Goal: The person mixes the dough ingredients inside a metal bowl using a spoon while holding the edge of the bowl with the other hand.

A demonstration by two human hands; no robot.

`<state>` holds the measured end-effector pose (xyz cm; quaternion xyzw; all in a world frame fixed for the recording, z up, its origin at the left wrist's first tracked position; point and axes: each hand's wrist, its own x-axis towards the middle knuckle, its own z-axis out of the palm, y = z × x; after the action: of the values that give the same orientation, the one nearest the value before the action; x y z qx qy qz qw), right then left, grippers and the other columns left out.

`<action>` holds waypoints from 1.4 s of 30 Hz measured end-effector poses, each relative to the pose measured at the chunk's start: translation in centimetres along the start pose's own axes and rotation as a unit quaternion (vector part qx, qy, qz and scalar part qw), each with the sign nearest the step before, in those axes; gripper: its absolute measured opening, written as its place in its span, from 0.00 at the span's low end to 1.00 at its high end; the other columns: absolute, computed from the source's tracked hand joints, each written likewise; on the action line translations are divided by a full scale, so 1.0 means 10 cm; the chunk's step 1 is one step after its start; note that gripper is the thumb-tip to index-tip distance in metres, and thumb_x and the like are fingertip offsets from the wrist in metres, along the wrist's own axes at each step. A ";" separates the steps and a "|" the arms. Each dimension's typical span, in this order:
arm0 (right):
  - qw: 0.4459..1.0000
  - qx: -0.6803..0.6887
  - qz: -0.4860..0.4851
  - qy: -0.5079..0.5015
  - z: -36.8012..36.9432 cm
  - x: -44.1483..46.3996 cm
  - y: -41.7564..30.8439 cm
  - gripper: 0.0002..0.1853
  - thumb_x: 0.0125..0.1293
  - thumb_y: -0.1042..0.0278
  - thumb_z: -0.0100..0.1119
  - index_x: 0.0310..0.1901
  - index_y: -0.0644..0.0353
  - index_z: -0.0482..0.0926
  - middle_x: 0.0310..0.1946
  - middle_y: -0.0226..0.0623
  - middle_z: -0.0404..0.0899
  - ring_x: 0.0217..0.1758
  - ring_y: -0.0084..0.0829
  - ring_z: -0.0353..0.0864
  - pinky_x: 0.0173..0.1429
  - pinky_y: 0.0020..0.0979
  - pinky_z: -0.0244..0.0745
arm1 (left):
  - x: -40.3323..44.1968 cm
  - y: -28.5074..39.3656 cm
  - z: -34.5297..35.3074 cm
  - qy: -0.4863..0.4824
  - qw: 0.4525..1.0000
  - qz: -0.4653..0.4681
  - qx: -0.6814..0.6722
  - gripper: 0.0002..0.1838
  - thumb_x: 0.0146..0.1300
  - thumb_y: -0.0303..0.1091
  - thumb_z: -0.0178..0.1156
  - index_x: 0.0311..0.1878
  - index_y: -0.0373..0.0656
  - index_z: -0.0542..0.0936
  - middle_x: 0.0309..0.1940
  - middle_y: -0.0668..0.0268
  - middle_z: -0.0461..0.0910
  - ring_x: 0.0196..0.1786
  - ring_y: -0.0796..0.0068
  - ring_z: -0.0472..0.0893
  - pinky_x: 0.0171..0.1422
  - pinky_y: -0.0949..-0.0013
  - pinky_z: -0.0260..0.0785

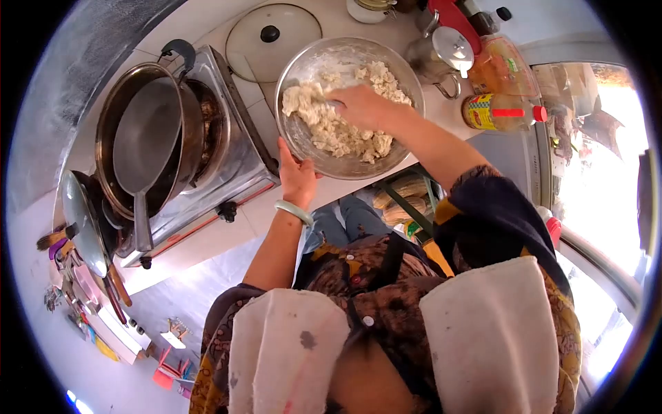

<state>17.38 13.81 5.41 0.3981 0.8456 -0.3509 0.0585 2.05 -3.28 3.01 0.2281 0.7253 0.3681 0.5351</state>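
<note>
A wide metal bowl (298, 141) on the counter holds lumpy, pale, shaggy dough (338, 134). My left hand (298, 181) grips the near left of its rim, thumb up along the outer wall and the other fingers bent at the edge. Reaching in from the right, my right hand (369, 108) is closed around a metal utensil (336, 103), of which only a short piece shows. Its working end is hidden in a clump of dough at the bowl's left side, so I cannot tell whether it is a spoon.
Left of the bowl is a gas stove (238, 131) with a large pot (103, 141) and a grey pan (145, 131) inside it. Behind lies a glass lid (248, 41). A metal pitcher (424, 58) and an oil bottle (500, 112) stand to the right.
</note>
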 end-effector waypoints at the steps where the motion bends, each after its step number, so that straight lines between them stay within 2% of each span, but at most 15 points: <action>1: 1.000 0.013 -0.006 0.006 0.05 -0.11 -0.05 0.20 0.66 0.66 0.50 0.60 0.53 0.75 0.43 0.53 0.81 0.47 0.52 0.80 0.53 0.46 0.74 | 0.02 -0.02 -0.02 -0.001 0.999 0.010 -0.036 0.41 0.65 0.20 0.48 0.77 0.46 0.40 0.49 0.56 0.79 0.36 0.69 0.82 0.34 0.68 0.79; 6: 0.997 -0.056 0.001 -0.048 -0.08 -0.64 -0.29 0.20 0.67 0.65 0.50 0.61 0.51 0.75 0.39 0.52 0.81 0.42 0.53 0.80 0.48 0.46 0.75 | -0.04 0.00 0.05 0.001 0.995 -0.032 -0.092 0.40 0.66 0.18 0.47 0.77 0.46 0.40 0.50 0.56 0.77 0.40 0.68 0.82 0.34 0.68 0.80; 9: 0.997 0.007 -0.016 0.077 -0.02 -0.96 -0.15 0.19 0.68 0.64 0.50 0.60 0.52 0.75 0.38 0.50 0.82 0.40 0.52 0.81 0.46 0.46 0.75 | -0.18 -0.04 0.15 -0.002 0.992 -0.045 -0.118 0.41 0.67 0.19 0.48 0.76 0.49 0.37 0.52 0.56 0.75 0.40 0.67 0.81 0.37 0.65 0.82; 12: 0.986 0.055 0.046 0.150 -0.06 -1.09 0.03 0.18 0.69 0.63 0.50 0.58 0.52 0.76 0.39 0.49 0.82 0.41 0.51 0.81 0.47 0.45 0.75 | -0.31 -0.12 0.21 -0.014 0.988 -0.068 -0.136 0.41 0.68 0.19 0.48 0.76 0.50 0.37 0.53 0.56 0.73 0.42 0.66 0.80 0.40 0.64 0.83; 14: 0.981 0.021 0.127 0.146 -0.15 -0.92 0.15 0.17 0.69 0.62 0.49 0.58 0.51 0.76 0.39 0.49 0.82 0.42 0.51 0.81 0.48 0.45 0.75 | -0.30 -0.13 0.19 -0.043 0.986 -0.075 -0.143 0.40 0.68 0.19 0.48 0.76 0.49 0.40 0.55 0.55 0.71 0.44 0.66 0.80 0.42 0.65 0.81; 15: 0.976 0.005 0.165 0.143 -0.19 -0.78 0.23 0.17 0.69 0.62 0.49 0.57 0.51 0.76 0.39 0.49 0.82 0.42 0.51 0.81 0.49 0.44 0.75 | -0.28 -0.15 0.15 -0.015 0.991 -0.048 -0.124 0.40 0.67 0.20 0.49 0.76 0.46 0.41 0.55 0.55 0.71 0.44 0.65 0.80 0.42 0.65 0.80; 18: 0.971 -0.026 0.139 0.195 -0.21 -0.37 0.41 0.17 0.69 0.62 0.48 0.57 0.51 0.76 0.40 0.51 0.81 0.43 0.50 0.81 0.49 0.46 0.75 | -0.09 -0.17 0.04 0.052 0.998 0.021 -0.029 0.38 0.64 0.21 0.50 0.75 0.40 0.46 0.55 0.53 0.71 0.44 0.61 0.79 0.44 0.62 0.76; 21: 0.976 -0.029 0.190 0.101 -0.26 -0.08 0.25 0.17 0.68 0.63 0.46 0.56 0.53 0.77 0.41 0.52 0.81 0.44 0.51 0.81 0.50 0.47 0.75 | 0.16 -0.11 -0.08 0.079 0.986 0.060 0.135 0.34 0.62 0.22 0.50 0.73 0.37 0.56 0.55 0.47 0.72 0.48 0.52 0.79 0.50 0.56 0.70; 22: 0.983 -0.056 0.121 0.125 -0.19 -0.02 0.30 0.18 0.67 0.64 0.46 0.57 0.53 0.77 0.41 0.53 0.81 0.43 0.52 0.81 0.50 0.47 0.75 | 0.09 0.04 -0.06 0.090 0.985 0.047 0.140 0.34 0.62 0.23 0.49 0.73 0.37 0.57 0.54 0.45 0.73 0.49 0.48 0.77 0.53 0.55 0.69; 25: 0.995 -0.028 0.088 0.041 -0.21 0.12 0.17 0.19 0.66 0.65 0.47 0.58 0.52 0.76 0.39 0.52 0.81 0.42 0.52 0.81 0.50 0.46 0.76 | 0.21 -0.15 -0.06 0.086 0.988 0.048 0.116 0.34 0.62 0.23 0.50 0.73 0.39 0.56 0.52 0.46 0.74 0.49 0.47 0.77 0.53 0.55 0.69; 28: 0.997 -0.025 0.066 -0.042 -0.18 0.11 -0.14 0.19 0.68 0.68 0.48 0.60 0.51 0.76 0.43 0.52 0.80 0.46 0.46 0.82 0.50 0.43 0.79 | 0.25 -0.23 -0.05 0.105 0.976 0.079 0.174 0.36 0.66 0.21 0.49 0.77 0.45 0.52 0.43 0.62 0.78 0.35 0.72 0.76 0.37 0.67 0.70; 31: 0.997 -0.045 0.001 -0.066 -0.03 -0.06 -0.32 0.20 0.65 0.69 0.49 0.59 0.49 0.76 0.36 0.52 0.81 0.39 0.50 0.81 0.48 0.47 0.76 | 0.14 -0.06 -0.05 0.082 0.989 0.015 0.125 0.34 0.63 0.22 0.49 0.74 0.39 0.56 0.52 0.48 0.76 0.50 0.50 0.78 0.54 0.57 0.70; 34: 0.984 -0.130 -0.066 -0.102 -0.03 -0.26 -0.38 0.24 0.61 0.75 0.49 0.60 0.49 0.76 0.40 0.51 0.81 0.45 0.47 0.82 0.51 0.46 0.77 | 0.05 0.06 -0.06 0.069 0.995 -0.017 0.073 0.34 0.64 0.22 0.49 0.74 0.39 0.55 0.53 0.49 0.76 0.51 0.54 0.79 0.55 0.58 0.70; 37: 0.980 -0.151 -0.081 -0.105 0.00 -0.28 -0.30 0.26 0.59 0.76 0.49 0.61 0.47 0.75 0.42 0.51 0.81 0.47 0.48 0.81 0.53 0.47 0.76 | 0.14 -0.14 -0.05 0.065 0.996 0.027 0.063 0.37 0.68 0.21 0.49 0.77 0.47 0.48 0.42 0.61 0.75 0.32 0.74 0.75 0.35 0.66 0.71; 42: 0.992 0.001 0.117 0.039 0.11 -0.11 -0.35 0.21 0.67 0.66 0.47 0.62 0.45 0.73 0.40 0.53 0.81 0.44 0.50 0.82 0.51 0.47 0.75 | 0.26 -0.49 0.04 0.073 0.994 0.051 0.055 0.38 0.67 0.20 0.48 0.77 0.45 0.45 0.45 0.61 0.73 0.32 0.74 0.76 0.35 0.69 0.76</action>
<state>15.44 10.88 6.90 0.5078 0.7943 -0.3268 0.0659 1.94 -4.39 -2.46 0.2664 0.7693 0.3702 0.4474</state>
